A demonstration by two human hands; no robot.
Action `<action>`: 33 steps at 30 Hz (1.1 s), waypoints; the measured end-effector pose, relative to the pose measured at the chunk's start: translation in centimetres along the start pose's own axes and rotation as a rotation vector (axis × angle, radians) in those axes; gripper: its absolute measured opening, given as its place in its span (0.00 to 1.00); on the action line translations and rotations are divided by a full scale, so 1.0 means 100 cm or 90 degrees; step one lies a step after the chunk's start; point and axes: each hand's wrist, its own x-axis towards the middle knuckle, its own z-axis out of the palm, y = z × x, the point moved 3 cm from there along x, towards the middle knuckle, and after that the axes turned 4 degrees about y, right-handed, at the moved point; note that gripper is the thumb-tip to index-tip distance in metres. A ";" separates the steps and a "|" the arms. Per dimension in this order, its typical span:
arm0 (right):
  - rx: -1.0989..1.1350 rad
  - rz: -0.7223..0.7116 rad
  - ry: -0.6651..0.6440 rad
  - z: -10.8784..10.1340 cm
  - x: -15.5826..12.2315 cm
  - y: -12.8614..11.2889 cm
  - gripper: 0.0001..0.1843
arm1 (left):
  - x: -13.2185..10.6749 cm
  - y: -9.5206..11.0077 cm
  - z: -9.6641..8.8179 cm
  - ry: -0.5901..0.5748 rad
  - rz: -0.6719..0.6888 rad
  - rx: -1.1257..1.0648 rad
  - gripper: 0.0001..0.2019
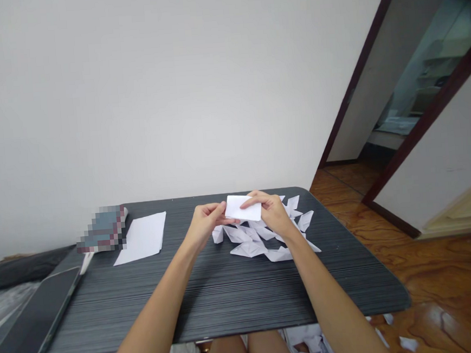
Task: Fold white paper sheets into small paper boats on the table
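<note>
Between my two hands, above the far part of the dark table, is a small folded white paper. My left hand pinches its left end with thumb and fingers. At the other end, my right hand grips the paper, its index finger lying across the face. Beneath and around the hands lie several folded paper boats, loosely heaped; my right hand and forearm hide some of them.
A stack of white paper sheets lies on the table at left, beside a blurred book-like object. A dark flat panel sits at the left front. Paper pieces lie on the floor at right. A white wall stands behind.
</note>
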 end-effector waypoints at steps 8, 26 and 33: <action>-0.046 -0.035 -0.007 -0.003 0.000 -0.001 0.17 | 0.000 0.001 -0.002 0.005 0.005 0.022 0.16; -0.176 -0.047 -0.072 -0.007 -0.004 -0.013 0.13 | -0.012 0.031 0.001 -0.061 0.377 0.589 0.12; -0.203 -0.053 -0.046 0.003 -0.006 -0.013 0.05 | -0.014 0.031 0.004 -0.044 0.392 0.596 0.11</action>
